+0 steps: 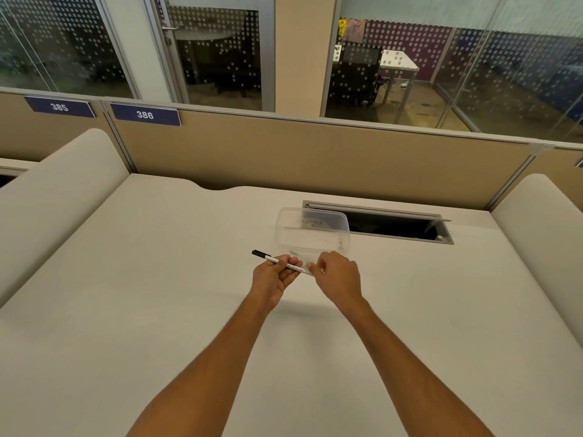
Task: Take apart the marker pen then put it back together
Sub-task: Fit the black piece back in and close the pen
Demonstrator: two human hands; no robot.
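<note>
My left hand [273, 280] fingers are gripping the marker pen [285, 264]; my right hand [339, 277] fingers are pinching its right end above the desk [157, 279].

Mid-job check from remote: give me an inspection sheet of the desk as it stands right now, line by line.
Surface: pale desk, with an open cable hatch at the back right.
Job's things: marker pen, white barrel with a black end pointing left, held above the desk in both hands.
Clutter: clear plastic container, open, just behind the hands.
Hands: left hand grips the barrel; right hand pinches the pen's right end, which its fingers hide.
Cables: nothing seen.
Surroundings: tan partition with number plates 385 and 386; glass-walled rooms behind.
</note>
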